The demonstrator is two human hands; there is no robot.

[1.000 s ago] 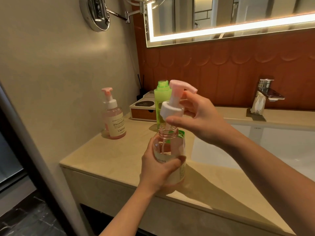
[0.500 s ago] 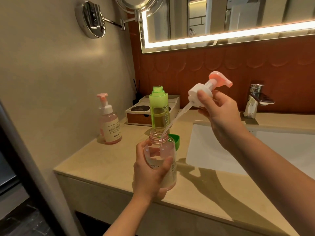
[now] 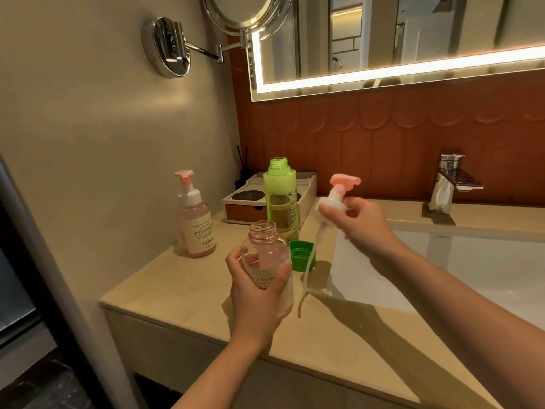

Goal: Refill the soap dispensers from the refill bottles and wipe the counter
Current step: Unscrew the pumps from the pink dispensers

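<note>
Evidently, the opened dispenser bottle [image 3: 265,246] is clasped steady by the left grip [image 3: 256,293] while its pump [image 3: 336,199] is pinched aside, rightward, by the right grip [image 3: 365,228], so that filling is unobstructed.

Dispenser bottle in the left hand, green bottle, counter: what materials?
Dispenser bottle: probably clear pink-tinted plastic; glossy see-through wall, moulded thread at the open neck. Glass is not ruled out.
Green bottle: translucent green plastic by the look, with an opaque matte lime sleeve around a window.
Counter: beige polished stone or stone-look composite; smooth with a faint sheen. Cannot tell which.
</note>
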